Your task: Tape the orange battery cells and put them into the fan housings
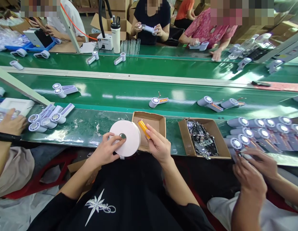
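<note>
My left hand (107, 149) grips a wide roll of white tape (131, 133), its fingers lying across the flat face near the core hole and the thumb at the lower edge. Between the thumb and fingers of my right hand (160, 148) is an orange cylindrical battery (143, 127), tilted, just right of the roll. Behind both hands sits a shallow cardboard box (156, 121), partly covered by the roll and my right hand. What else that box holds is hidden.
Right of me stands a cardboard box of small circuit boards (203, 138), near a co-worker's hands (252, 170) and rows of lilac fan housings (259, 131). More housings (50, 118) lie left, by another co-worker's hand (11, 123). A green conveyor (120, 85) carries several housings; people sit opposite.
</note>
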Available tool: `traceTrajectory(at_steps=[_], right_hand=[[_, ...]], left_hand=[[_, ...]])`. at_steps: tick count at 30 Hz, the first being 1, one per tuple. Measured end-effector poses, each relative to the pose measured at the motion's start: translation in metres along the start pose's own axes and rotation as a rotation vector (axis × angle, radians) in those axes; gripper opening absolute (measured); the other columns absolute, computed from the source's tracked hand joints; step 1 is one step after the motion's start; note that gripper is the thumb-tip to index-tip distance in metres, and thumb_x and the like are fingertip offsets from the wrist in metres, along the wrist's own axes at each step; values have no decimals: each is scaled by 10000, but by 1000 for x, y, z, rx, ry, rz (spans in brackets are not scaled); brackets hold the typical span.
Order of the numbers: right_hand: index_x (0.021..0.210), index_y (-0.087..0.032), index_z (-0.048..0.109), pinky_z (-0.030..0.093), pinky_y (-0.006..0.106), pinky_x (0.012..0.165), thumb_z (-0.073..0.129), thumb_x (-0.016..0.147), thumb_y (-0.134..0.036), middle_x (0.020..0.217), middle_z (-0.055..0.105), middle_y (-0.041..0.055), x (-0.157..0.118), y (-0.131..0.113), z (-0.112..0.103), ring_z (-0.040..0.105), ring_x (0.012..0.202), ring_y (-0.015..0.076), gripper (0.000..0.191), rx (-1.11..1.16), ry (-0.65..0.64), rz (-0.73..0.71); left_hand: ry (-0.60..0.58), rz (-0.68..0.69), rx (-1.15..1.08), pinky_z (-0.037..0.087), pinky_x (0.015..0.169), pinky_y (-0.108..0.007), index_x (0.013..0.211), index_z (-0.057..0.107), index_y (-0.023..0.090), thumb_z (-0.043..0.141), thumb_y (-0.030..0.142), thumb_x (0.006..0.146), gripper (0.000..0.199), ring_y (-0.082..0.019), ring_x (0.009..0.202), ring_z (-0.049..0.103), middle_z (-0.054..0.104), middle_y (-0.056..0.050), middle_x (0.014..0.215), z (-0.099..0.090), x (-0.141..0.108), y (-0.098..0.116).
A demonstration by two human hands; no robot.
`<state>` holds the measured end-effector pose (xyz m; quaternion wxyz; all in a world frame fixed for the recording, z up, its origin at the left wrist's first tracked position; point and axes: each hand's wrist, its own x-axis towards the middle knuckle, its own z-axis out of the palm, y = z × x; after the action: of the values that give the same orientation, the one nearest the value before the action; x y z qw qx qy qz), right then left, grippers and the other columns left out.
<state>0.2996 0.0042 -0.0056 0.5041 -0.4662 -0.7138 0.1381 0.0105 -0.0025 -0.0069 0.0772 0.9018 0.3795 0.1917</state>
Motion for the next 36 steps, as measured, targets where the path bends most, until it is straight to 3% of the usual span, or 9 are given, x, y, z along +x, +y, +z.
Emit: traceTrajectory(at_steps=[5,10,16,18,23,26,30,33,36], right_hand=[[1369,-263,716,521,475,1202,586,1009,-199,1520,636,74,2,-2,-2,623,1399,263,388,229,-182,93],[1418,-224,680,574,482,1133,759,924,-413,1455,689,95,8,0,-7,671,1340,298,535,585,-270,518],[1225,-227,797,617,487,1053,799,856,-355,1199,817,51,35,9,-19,770,1153,311,391,537,-472,610],[1221,-214,792,637,478,1012,823,837,-399,1187,818,79,34,5,-7,771,1146,323,427,582,-333,609],[1414,-218,646,638,467,1010,730,928,-531,1353,740,160,20,-11,33,746,1210,299,584,734,412,607],[1341,-248,684,651,390,978,780,908,-462,1353,744,124,27,0,10,763,1168,252,493,751,459,569],[1340,-313,681,624,332,1029,742,954,-436,1429,709,59,24,16,-40,726,1248,199,410,658,640,453],[1361,-283,684,662,373,978,787,925,-369,1291,784,83,-8,6,-35,773,1160,240,457,541,446,492],[1330,-268,717,664,452,1002,780,923,-307,1184,822,83,-41,-14,-4,795,1104,281,413,285,37,417]], left_hand=[[18,40,74,463,1109,-540,1436,657,251,728,146,856,594,-365,1256,457,682,-110,1288,-6,1,-5],[2,80,177,371,1257,-613,1473,633,353,656,70,917,624,-290,1216,536,717,-45,1281,-19,5,-10],[-1,183,203,251,1327,-656,1527,564,388,622,21,944,692,-243,1222,576,714,1,1321,-37,23,-13],[28,160,183,237,1326,-659,1526,565,392,654,62,949,671,-248,1206,583,716,-9,1305,-34,29,-9],[199,22,165,132,1263,-740,1482,635,262,760,380,929,579,-323,1104,554,723,-111,1160,-5,29,30],[189,42,84,212,1234,-687,1439,667,233,764,400,906,566,-317,1065,539,717,-119,1078,0,10,38],[-31,-64,53,282,1218,-653,1392,694,264,826,348,819,594,-345,1171,555,707,-129,1215,-9,-27,-17],[-173,-245,38,294,1207,-673,1330,725,265,894,447,733,647,-386,1265,539,708,-129,1255,-8,-45,-66],[-43,-361,-83,356,1204,-609,1316,719,261,807,511,849,537,-358,1337,513,696,-118,1311,-1,-40,-66]])
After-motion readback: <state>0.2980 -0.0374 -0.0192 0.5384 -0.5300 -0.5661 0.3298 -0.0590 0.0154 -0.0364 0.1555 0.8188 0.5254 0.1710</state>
